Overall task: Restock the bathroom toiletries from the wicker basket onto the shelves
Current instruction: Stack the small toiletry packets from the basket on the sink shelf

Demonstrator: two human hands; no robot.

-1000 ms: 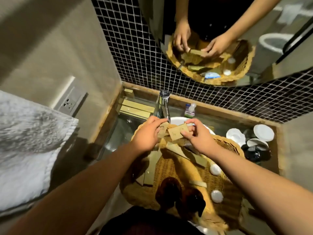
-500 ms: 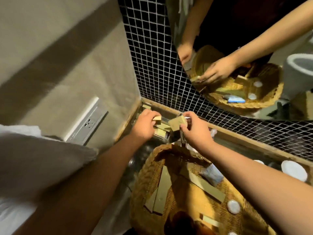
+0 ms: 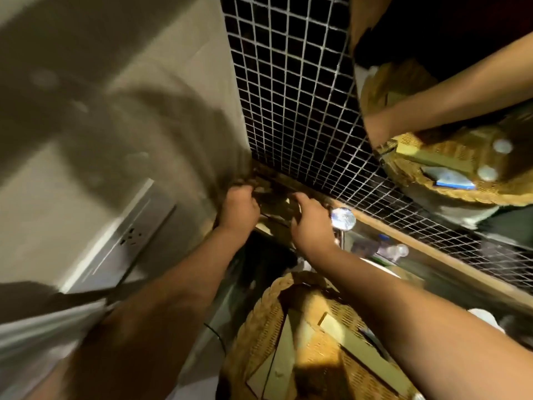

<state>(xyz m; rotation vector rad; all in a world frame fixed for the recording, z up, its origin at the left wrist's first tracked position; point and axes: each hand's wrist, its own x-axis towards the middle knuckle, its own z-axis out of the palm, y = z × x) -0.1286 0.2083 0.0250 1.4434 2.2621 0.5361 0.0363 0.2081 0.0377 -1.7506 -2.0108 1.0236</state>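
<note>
Both hands are at the far left corner of the worktop, where the side wall meets the black mosaic tile wall (image 3: 288, 90). The left hand (image 3: 238, 210) and the right hand (image 3: 310, 223) are close together over a small pile of flat olive-tan packets (image 3: 274, 204) that lies against the wooden ledge (image 3: 403, 238) along the back edge. By my judgement, the step in hand is to put the packets in their place in this corner and make them straight.

The fingers of both hands are curled down on the pile. The picture is blurred here, so I cannot tell if they hold a packet or only press on it.

The wicker basket (image 3: 259, 319) stands at the near edge, over the basin, just beside the right forearm. Inside it are more long flat packets (image 3: 357, 345) of the same dull green-tan colour, lying across each other. They look thin and stiff, like card sleeves, so they will probably slide easily.

The next move, I think, calls for letting go of the pile without disturbing it, then bringing a hand back to the basket for another item. The chrome tap (image 3: 343, 219) stands just beside the right hand, so the hand must avoid it.
</note>
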